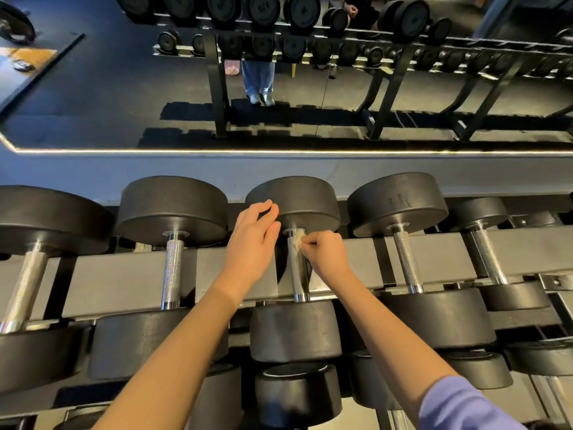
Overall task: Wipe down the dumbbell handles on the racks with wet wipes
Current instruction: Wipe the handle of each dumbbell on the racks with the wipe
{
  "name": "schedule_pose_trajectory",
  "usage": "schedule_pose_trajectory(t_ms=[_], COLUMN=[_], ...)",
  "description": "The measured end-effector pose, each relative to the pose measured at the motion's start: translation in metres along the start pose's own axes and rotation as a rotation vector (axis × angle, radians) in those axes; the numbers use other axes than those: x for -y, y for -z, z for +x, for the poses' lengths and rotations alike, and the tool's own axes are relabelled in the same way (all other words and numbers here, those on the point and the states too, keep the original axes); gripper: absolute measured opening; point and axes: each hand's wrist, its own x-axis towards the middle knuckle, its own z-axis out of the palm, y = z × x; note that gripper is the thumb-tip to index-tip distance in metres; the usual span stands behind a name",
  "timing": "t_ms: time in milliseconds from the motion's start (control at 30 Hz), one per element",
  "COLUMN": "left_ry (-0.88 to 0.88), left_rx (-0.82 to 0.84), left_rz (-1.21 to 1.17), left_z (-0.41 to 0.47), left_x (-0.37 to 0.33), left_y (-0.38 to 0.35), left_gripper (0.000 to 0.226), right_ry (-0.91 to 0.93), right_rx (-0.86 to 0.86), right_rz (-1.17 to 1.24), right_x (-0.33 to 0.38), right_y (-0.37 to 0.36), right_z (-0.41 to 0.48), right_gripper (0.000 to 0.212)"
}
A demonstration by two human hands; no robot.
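Top tier of rack point(130, 274), five dumbbells lying across the rails, handles running front to back.

Middle dumbbell point(296, 330): black rubber heads, matte, finely pebbled. Handle point(297, 274) is bright chrome with knurled grip and smooth collars at both ends.

Wet wipe point(298, 238): small, whitish, crumpled into a wad. It is pressed against the right side of that handle at its far end, just under the far collar.

Right hand point(325, 256): fingers curled, pinching the wipe at the fingertips. Lilac sleeve point(459, 405) on that arm at the lower right edge.

Left hand point(252, 240): holds nothing, fingers loosely spread and slightly bent, fingertips over the left edge of the far head. Cannot tell whether it is in contact.

Writing: faint raised marks on the far head of the next dumbbell to the right point(400, 198), not legible. Numbers on the heads reflected in the mirror point(93, 88) behind the rack are too blurred to read.
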Motion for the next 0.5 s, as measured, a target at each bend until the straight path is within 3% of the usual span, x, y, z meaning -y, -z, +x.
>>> schedule_pose_trajectory(t_ms=[100,300,400,500], left_ry=[0.010,0.002,0.001,0.013], left_rx=[0.009,0.008,0.007,0.014], left_rz=[0.001,0.008,0.015,0.004], left_z=[0.000,0.001,0.001,0.000], left_x=[0.001,0.002,0.003,0.003], left_y=[0.001,0.000,0.000,0.000], left_gripper=[0.042,0.041,0.041,0.041], right_ry=[-0.029,0.007,-0.008,-0.050], right_rx=[-0.023,0.153,0.081,-0.039], right_rz=[0.036,-0.157,-0.125,0.009], right_x=[0.002,-0.004,0.003,0.010], right_y=[-0.001,0.002,0.000,0.000], right_z=[0.003,-0.015,-0.008,0.003], right_gripper=[0.016,0.018,0.031,0.019])
